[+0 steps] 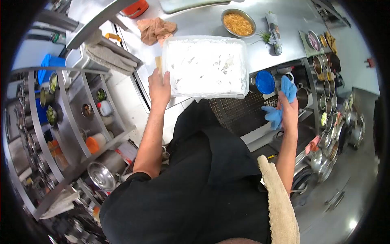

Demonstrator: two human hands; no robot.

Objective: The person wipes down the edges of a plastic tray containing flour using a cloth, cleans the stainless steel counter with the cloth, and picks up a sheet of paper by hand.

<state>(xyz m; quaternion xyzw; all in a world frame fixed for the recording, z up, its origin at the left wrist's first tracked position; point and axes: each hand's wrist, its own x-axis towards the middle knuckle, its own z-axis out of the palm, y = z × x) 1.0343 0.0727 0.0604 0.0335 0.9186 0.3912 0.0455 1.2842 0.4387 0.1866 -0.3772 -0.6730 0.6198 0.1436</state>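
A clear rectangular tub, coated inside with white powder, rests at the front edge of the steel counter. My left hand is at the tub's left side, thumb against the wall and fingers apart from the thumb; how firmly it grips is unclear. Off to the right of the tub, my right hand is closed around a crumpled blue cloth, whose ends stick out above and to the left of the fingers.
On the counter are a bowl of shredded orange food, a wrapped bundle of greens and a brown cloth. Shelves stand left. A blue lid and pots are below right.
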